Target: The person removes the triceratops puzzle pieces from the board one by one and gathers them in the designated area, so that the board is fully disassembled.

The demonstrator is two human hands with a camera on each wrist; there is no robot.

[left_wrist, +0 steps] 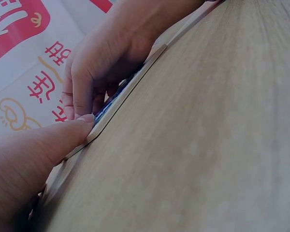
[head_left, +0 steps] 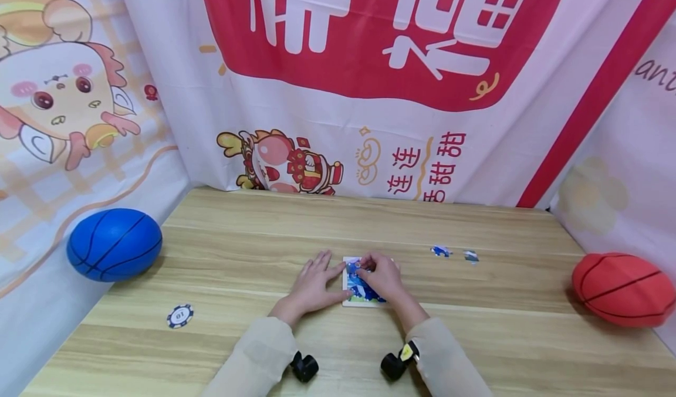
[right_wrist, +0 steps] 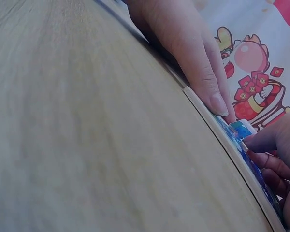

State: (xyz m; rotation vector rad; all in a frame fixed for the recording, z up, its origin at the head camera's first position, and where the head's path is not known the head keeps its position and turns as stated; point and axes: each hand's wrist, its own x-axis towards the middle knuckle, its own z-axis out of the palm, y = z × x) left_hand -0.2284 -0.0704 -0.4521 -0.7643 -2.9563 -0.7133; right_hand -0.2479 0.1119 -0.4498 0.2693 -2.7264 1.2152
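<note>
A small jigsaw puzzle in a pale-rimmed tray (head_left: 364,304) lies flat on the table, its picture mostly blue with some green along the lower side. My left hand (head_left: 315,285) rests at the tray's left side with fingers spread and fairly straight, the thumb touching the near left corner. Over the upper part of the puzzle, my right hand (head_left: 384,278) pinches a blue puzzle piece (right_wrist: 242,128) between thumb and fingers. That piece stands tilted up from the picture in the right wrist view. The right hand covers part of the puzzle.
Two loose puzzle pieces, a blue one (head_left: 440,251) and a greyish one (head_left: 471,256), lie to the right of the tray. A round chip marked 10 (head_left: 180,316) is at left. A blue ball (head_left: 114,244) and a red ball (head_left: 623,289) sit at the table's sides.
</note>
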